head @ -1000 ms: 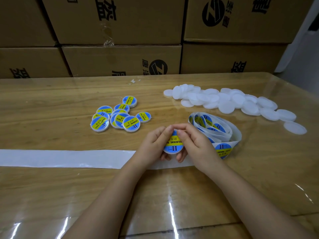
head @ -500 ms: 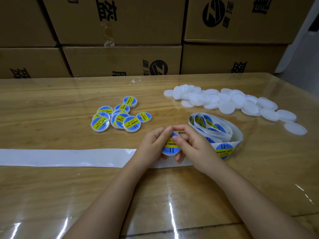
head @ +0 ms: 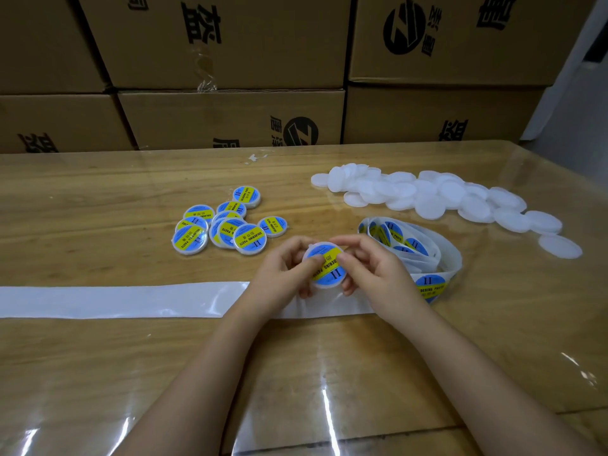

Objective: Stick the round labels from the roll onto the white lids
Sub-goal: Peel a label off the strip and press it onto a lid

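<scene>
- Held lid (head: 327,268): white rim; round label in blue with a yellow diagonal band and black lettering.
- Labelled lids (head: 227,225): same blue, yellow and black on white rims.
- Plain lids (head: 427,195): milky white all over.
- Label roll (head: 411,248): white liner carrying blue-and-yellow discs.
- Backing strip (head: 115,299): glossy white.
- Table (head: 98,192): light wood grain under clear film.
- Cartons (head: 230,44): brown, with black printed characters and a round logo.

One wide-angle camera on the person's head faces forward and down across the table (head: 98,373) toward boxes (head: 230,116) at its far edge. It sits close over the left hand (head: 279,274) and right hand (head: 378,278) gripping a lid (head: 330,279).
</scene>
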